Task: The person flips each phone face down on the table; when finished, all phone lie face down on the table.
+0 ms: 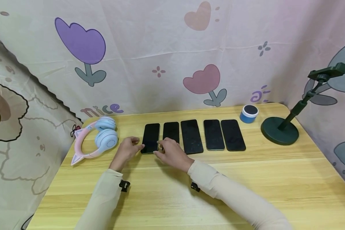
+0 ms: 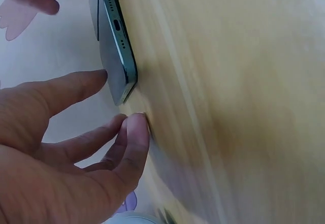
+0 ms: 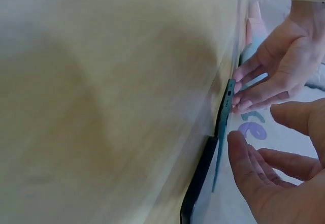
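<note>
Five dark phones lie face up in a row on the wooden table (image 1: 247,179). My left hand (image 1: 135,146) reaches to the near left corner of the leftmost phone (image 1: 150,138). In the left wrist view its straight index finger (image 2: 89,82) touches the side of that phone (image 2: 118,46), and the thumb (image 2: 136,132) rests on the wood. My right hand (image 1: 163,149) hovers over the near end of the second phone (image 1: 171,131), fingers relaxed and holding nothing. In the right wrist view the right hand (image 3: 254,168) is just off the leftmost phone's edge (image 3: 227,104).
Pink and blue cat-ear headphones (image 1: 99,139) lie left of the phones. A small blue round tin (image 1: 249,114) and a dark green phone stand (image 1: 280,129) are at the back right. Three more phones (image 1: 212,134) continue the row. Patterned cloth hangs behind and at both sides.
</note>
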A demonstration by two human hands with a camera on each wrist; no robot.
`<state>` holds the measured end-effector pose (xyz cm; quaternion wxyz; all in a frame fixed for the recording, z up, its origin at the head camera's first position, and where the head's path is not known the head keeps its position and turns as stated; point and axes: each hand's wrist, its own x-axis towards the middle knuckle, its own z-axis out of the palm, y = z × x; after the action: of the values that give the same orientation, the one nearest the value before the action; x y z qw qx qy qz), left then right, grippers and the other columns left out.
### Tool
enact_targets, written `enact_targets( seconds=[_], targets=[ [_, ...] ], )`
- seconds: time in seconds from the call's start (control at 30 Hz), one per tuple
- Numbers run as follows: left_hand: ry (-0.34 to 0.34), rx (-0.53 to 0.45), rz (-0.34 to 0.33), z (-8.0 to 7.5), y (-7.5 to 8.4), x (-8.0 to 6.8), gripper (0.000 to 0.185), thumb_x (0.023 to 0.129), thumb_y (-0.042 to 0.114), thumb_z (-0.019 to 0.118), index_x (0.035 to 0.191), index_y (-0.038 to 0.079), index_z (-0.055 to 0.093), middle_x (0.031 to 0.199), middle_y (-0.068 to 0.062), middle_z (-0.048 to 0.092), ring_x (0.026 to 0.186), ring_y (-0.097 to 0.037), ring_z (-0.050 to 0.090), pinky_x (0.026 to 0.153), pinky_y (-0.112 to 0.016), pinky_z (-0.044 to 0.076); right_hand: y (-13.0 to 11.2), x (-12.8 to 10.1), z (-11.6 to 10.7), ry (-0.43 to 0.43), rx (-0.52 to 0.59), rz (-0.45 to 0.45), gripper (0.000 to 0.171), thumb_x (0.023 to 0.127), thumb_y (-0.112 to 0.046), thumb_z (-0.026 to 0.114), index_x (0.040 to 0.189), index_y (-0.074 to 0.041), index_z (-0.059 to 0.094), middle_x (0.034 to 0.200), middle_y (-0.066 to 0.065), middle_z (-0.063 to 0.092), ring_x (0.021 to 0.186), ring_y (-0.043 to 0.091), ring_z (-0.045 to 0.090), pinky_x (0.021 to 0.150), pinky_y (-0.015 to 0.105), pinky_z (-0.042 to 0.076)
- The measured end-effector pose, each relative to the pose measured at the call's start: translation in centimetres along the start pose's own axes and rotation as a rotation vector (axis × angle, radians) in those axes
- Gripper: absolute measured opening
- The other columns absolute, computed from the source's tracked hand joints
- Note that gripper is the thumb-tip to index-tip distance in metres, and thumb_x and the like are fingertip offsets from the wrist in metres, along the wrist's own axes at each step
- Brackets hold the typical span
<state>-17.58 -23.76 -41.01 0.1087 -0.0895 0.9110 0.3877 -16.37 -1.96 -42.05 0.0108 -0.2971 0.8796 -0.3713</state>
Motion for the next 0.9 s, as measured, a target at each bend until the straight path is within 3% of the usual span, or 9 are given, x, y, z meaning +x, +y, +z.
enact_targets(
  seconds=[0.13,0.27,0.37,0.47,0.63,0.9],
  targets=[
    [0.007,-0.030,-0.010,0.1,-0.1,0.3,0.056,0.097,0.017,0.069,0.142,-0.009,0.050,0.138,-0.025,0.054,0.124,-0.036,0.052,0.103,-0.048,0.046,0.2,1.0,0.2,0.013,0.076,0.083,0.035,0.095,-0.018,0.074,0.120,0.006,0.070,0.095,0.010,0.068,0.077,0.011,0.061,0.067,0.023,0.052],
    [0.015,-0.036,-0.016,0.3,-0.3,0.5,0.055,0.094,0.018,0.072,0.139,-0.008,0.054,0.133,-0.023,0.057,0.116,-0.032,0.054,0.098,-0.045,0.047,0.6,1.9,0.4,0.027,0.151,0.147,0.012,0.093,-0.013,0.075,0.087,-0.002,0.072,0.071,-0.001,0.060,0.060,0.007,0.051,0.057,0.021,0.043],
    [0.028,-0.017,-0.019,0.5,-0.3,0.5,0.055,0.092,0.020,0.075,0.136,-0.008,0.056,0.130,-0.022,0.059,0.113,-0.031,0.055,0.097,-0.044,0.048,0.9,2.5,0.5,0.026,0.188,0.191,0.028,0.092,-0.010,0.075,0.070,-0.006,0.059,0.059,-0.005,0.043,0.051,0.007,0.038,0.051,0.023,0.032],
    [0.038,-0.003,-0.018,0.7,-0.3,0.6,0.054,0.090,0.022,0.078,0.133,-0.007,0.059,0.129,-0.022,0.060,0.112,-0.031,0.056,0.095,-0.044,0.049,0.9,3.0,0.4,0.021,0.206,0.232,0.029,0.091,-0.009,0.077,0.069,-0.005,0.059,0.058,-0.005,0.038,0.050,0.008,0.035,0.050,0.024,0.028],
    [0.056,0.017,-0.015,0.8,-0.1,0.5,0.050,0.088,0.022,0.080,0.126,-0.006,0.064,0.124,-0.022,0.063,0.107,-0.030,0.058,0.090,-0.042,0.050,0.6,3.8,0.4,0.016,0.159,0.269,0.023,0.086,-0.010,0.082,0.071,-0.004,0.066,0.058,-0.005,0.045,0.052,0.009,0.040,0.051,0.023,0.031],
    [0.075,0.020,-0.020,1.1,0.1,0.4,0.045,0.088,0.020,0.080,0.123,-0.005,0.067,0.118,-0.018,0.065,0.100,-0.027,0.059,0.084,-0.038,0.050,0.0,4.6,0.7,-0.028,0.093,0.319,0.032,0.082,-0.010,0.086,0.066,-0.004,0.059,0.056,-0.004,0.036,0.050,0.011,0.036,0.051,0.025,0.029]
  ],
)
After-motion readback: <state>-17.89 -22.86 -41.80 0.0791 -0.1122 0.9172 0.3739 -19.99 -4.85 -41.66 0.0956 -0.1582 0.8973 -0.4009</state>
